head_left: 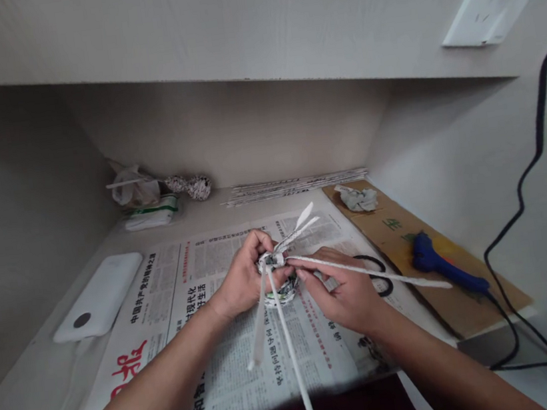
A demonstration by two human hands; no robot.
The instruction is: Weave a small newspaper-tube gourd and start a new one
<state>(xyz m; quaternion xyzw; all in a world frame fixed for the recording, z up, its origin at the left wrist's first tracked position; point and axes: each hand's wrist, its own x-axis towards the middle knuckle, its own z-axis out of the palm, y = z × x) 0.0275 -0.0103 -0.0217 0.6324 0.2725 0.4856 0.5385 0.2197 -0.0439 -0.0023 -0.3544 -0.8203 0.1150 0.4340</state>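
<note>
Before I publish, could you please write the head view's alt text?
The left hand holds a paper piece trailing white strips above newspaper; the right hand touches it. A blue glue gun lies on cardboard at right.

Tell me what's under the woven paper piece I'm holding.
Newspaper lies beneath the woven paper piece, its print visible around it. The piece, left hand and right hand cover the print directly below, so that part can't be seen.

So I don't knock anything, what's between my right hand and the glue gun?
The head view shows black scissors handles and a long white strip between them, above newspaper and cardboard.
</note>
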